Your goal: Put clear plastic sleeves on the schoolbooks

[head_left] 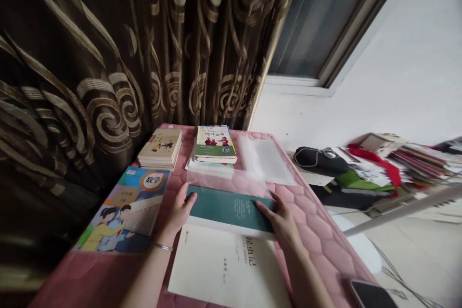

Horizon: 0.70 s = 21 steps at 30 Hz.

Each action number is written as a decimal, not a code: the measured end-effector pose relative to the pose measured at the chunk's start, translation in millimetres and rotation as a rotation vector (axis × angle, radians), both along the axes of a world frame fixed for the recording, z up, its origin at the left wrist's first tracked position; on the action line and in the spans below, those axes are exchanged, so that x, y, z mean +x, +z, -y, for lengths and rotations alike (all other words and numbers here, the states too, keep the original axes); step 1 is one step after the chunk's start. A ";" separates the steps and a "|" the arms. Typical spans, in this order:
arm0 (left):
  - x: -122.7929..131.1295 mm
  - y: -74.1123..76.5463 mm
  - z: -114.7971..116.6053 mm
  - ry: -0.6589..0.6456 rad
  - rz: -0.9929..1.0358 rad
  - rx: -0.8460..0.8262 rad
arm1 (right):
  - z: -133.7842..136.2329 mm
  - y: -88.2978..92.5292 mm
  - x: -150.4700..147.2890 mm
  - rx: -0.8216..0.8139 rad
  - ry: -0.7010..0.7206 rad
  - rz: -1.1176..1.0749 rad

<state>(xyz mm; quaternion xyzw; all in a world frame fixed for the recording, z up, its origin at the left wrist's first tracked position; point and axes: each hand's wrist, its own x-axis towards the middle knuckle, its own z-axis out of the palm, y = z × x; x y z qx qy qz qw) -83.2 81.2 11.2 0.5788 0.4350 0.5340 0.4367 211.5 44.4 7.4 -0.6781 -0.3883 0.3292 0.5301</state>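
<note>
In the middle of the head view a book lies open, its white title page (pixel 227 264) with dark Chinese characters facing up, nearest me. Its green cover panel (pixel 231 207) is raised from the page, and a clear plastic sleeve (pixel 224 178) extends beyond its far edge. My left hand (pixel 182 207) pinches the left end of the green cover between thumb and fingers. At the right end, my right hand (pixel 281 219) grips the same cover, thumb on top and fingers largely hidden behind it. A bracelet is on my left wrist.
A math textbook (pixel 124 209) lies at the left. Behind are a stack of tan books (pixel 160 147), a pile of colourful books (pixel 215 144) and clear plastic sleeves (pixel 265 159). A dark phone-like device (pixel 371 293) is at the right edge; clutter (pixel 361 168) lies beyond.
</note>
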 end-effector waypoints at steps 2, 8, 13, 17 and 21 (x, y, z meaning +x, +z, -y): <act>0.7 -1.5 -0.9 0.001 -0.005 0.021 | 0.3 1.2 -2.3 0.043 -0.044 -0.087; 3.5 -8.2 -3.3 0.072 -0.015 -0.005 | 2.8 4.4 -4.7 0.109 0.042 -0.305; 3.2 -11.4 -2.6 0.115 -0.027 -0.051 | 4.3 4.6 -3.6 0.071 0.059 -0.353; 2.6 -13.5 -2.4 0.114 -0.023 -0.055 | 7.7 9.6 -4.6 0.070 0.086 -0.359; 2.2 -13.8 -2.6 0.128 -0.016 -0.057 | 10.6 12.9 -3.9 0.071 -0.001 -0.221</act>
